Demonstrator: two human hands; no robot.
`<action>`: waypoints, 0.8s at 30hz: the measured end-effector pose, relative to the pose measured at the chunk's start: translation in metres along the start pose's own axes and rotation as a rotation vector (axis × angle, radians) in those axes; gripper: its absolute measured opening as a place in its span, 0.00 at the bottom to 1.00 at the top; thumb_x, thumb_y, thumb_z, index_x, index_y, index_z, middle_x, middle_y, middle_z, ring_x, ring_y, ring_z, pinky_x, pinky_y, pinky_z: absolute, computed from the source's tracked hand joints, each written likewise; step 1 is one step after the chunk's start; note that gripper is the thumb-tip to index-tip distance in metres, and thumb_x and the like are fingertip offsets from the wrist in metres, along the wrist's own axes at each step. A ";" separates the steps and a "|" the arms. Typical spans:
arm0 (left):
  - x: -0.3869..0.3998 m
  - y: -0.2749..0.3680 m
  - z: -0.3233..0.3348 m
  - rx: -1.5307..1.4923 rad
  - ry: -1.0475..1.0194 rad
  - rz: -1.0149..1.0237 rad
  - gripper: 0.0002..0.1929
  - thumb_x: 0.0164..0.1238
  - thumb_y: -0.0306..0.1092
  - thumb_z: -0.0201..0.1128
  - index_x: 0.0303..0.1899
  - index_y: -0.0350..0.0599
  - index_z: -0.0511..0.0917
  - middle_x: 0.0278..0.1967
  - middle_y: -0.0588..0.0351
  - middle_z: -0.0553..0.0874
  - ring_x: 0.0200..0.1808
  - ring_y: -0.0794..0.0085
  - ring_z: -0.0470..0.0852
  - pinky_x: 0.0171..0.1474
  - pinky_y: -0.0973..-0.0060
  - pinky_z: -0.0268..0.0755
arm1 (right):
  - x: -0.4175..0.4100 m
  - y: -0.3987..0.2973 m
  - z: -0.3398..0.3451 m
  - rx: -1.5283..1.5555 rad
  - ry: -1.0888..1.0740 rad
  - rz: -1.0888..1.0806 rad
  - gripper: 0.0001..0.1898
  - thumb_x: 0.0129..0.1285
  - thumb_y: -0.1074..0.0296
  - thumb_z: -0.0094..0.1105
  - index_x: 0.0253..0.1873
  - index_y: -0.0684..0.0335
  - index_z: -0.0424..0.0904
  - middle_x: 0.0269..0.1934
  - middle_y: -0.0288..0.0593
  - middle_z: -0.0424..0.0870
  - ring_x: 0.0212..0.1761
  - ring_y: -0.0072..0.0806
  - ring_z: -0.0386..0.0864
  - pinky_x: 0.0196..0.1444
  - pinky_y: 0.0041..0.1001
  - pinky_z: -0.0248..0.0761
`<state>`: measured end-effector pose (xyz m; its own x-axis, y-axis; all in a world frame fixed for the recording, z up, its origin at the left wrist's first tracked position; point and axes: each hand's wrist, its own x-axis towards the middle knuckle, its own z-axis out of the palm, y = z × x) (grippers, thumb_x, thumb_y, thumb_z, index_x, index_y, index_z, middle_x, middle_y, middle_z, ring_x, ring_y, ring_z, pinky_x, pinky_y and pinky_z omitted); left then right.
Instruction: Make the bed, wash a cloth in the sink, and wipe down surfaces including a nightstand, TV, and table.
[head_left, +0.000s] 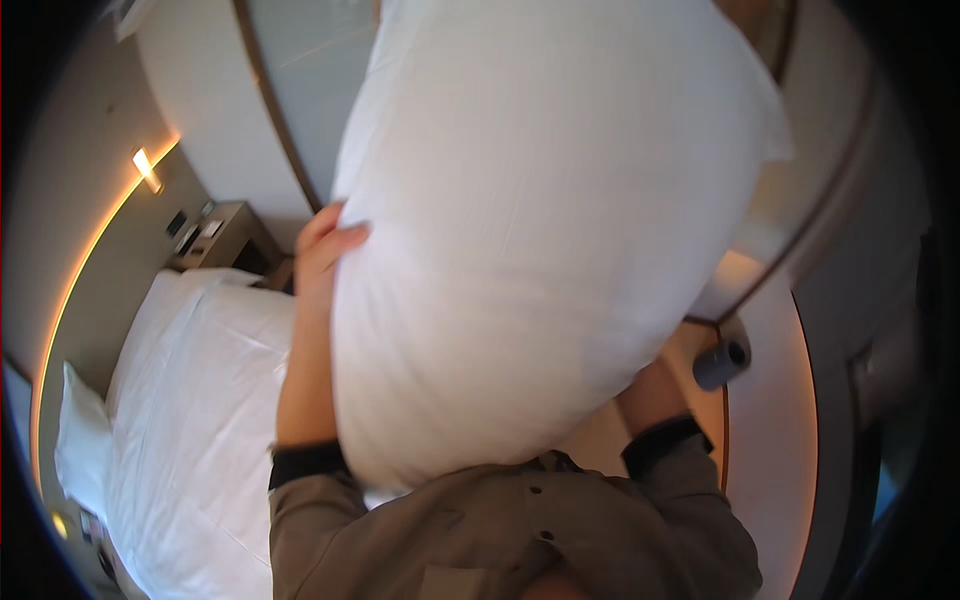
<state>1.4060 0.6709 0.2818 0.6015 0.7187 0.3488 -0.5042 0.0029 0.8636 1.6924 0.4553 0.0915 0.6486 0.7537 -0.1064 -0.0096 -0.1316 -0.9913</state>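
A large, plump white pillow (540, 225) fills the middle of the head view, held up against the front of my brown shirt (480, 517). My left hand (328, 238) grips its left edge, with the thumb on the near face and the other fingers partly behind. Only the right forearm and a bit of my right hand (651, 379) show at the pillow's lower right side. The fingers of that hand are hidden behind the pillow.
To the left stands a bed with white bedding (202, 390) and another white pillow (82, 435) by the headboard wall. A bedside table (232, 232) with small items lies past it. On the right is a grey cylindrical bin (721, 365) near a lit, curved edge.
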 end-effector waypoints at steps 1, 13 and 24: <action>0.032 -0.020 -0.010 0.013 0.005 0.058 0.08 0.52 0.24 0.59 0.36 0.36 0.78 0.30 0.59 0.82 0.32 0.79 0.78 0.38 0.82 0.69 | 0.038 -0.025 -0.034 -0.046 -0.055 -0.030 0.21 0.63 0.56 0.55 0.57 0.60 0.70 0.45 0.41 0.76 0.41 0.27 0.73 0.46 0.28 0.67; 0.124 -0.314 0.002 -0.671 0.409 -0.104 0.14 0.66 0.32 0.51 0.51 0.39 0.72 0.42 0.52 0.82 0.41 0.68 0.82 0.43 0.73 0.76 | 0.288 -0.201 0.009 -0.766 -0.426 -0.449 0.29 0.60 0.54 0.59 0.61 0.65 0.65 0.54 0.48 0.74 0.52 0.31 0.73 0.54 0.29 0.65; 0.106 -0.384 -0.093 -0.378 1.172 0.039 0.15 0.67 0.34 0.50 0.52 0.38 0.72 0.43 0.52 0.82 0.42 0.68 0.81 0.43 0.72 0.76 | 0.414 -0.147 0.216 -1.152 -1.141 -0.492 0.28 0.58 0.54 0.59 0.58 0.63 0.64 0.45 0.58 0.78 0.45 0.46 0.77 0.51 0.35 0.68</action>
<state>1.6057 0.8109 -0.0464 -0.2390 0.9118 -0.3338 -0.7745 0.0284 0.6320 1.7983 0.9257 0.1762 -0.4226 0.8418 -0.3359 0.8632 0.2609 -0.4323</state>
